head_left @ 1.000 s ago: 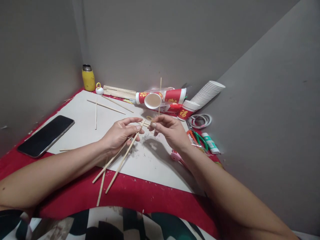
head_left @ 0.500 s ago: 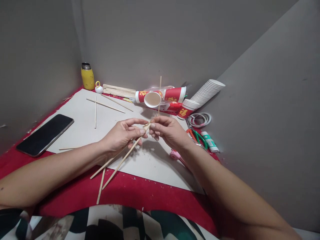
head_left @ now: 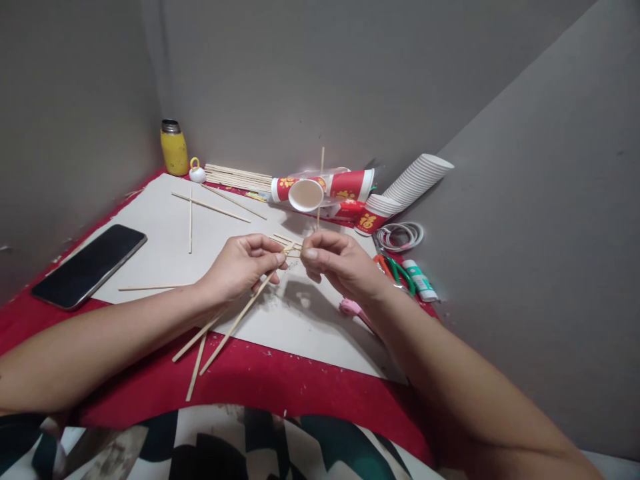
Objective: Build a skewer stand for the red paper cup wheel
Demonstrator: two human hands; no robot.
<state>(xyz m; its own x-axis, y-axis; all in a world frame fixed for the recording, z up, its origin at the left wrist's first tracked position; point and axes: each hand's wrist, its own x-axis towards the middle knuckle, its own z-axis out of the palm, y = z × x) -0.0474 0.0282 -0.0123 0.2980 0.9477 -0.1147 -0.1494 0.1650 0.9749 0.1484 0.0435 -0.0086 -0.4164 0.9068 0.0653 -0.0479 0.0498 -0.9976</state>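
Observation:
My left hand (head_left: 250, 263) pinches wooden chopsticks (head_left: 240, 320) near their upper ends. Their lower ends spread apart toward the table's front edge. Between my two hands a thin yellowish rubber band (head_left: 294, 251) is stretched at the chopstick tips. The fingertips of my right hand (head_left: 335, 260) are closed on its far side, pulling it out to the right. Just beyond my hands is a paper cup (head_left: 306, 195) with its mouth facing me, close to an upright stick (head_left: 323, 160). How the cup is held there cannot be made out.
Loose chopsticks (head_left: 210, 207) lie on the white board (head_left: 155, 233), with a phone (head_left: 90, 267) at left. Behind stand a yellow bottle (head_left: 173, 150) and a chopstick pile (head_left: 237, 177). At right are stacked cups (head_left: 417, 183), a coiled cable (head_left: 400, 237), scissors (head_left: 400, 275) and a glue stick (head_left: 421, 280).
My right hand has drawn slightly away to the right, so the band now shows stretched between my hands. The held chopsticks' lower ends have shifted a little left.

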